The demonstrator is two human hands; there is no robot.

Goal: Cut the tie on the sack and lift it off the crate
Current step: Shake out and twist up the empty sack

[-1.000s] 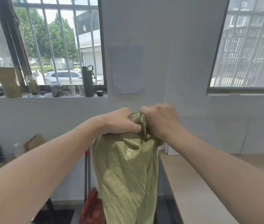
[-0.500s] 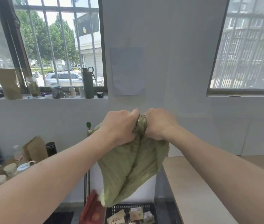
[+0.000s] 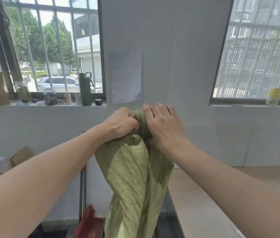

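Note:
A green woven sack (image 3: 134, 182) hangs limp in front of me, bunched at its top and falling past the bottom of the view. My left hand (image 3: 120, 125) is clenched around the gathered top from the left. My right hand (image 3: 163, 125) rests against the bunch from the right, its fingers extended upward and its thumb side pressed on the fabric. The hanging sack hides the crate. No tie or cutting tool shows.
A pale wooden table (image 3: 204, 194) lies at the lower right. A red object (image 3: 88, 222) and dark upright rods (image 3: 82, 191) stand at the lower left. On the left windowsill (image 3: 32, 105) are jars and a dark green bottle (image 3: 85, 91). A yellow jar (image 3: 274, 97) stands on the right sill.
The sack hangs lower and straighter than half a second ago and now covers the crate that then showed below it. My right hand's fingers have loosened from a fist.

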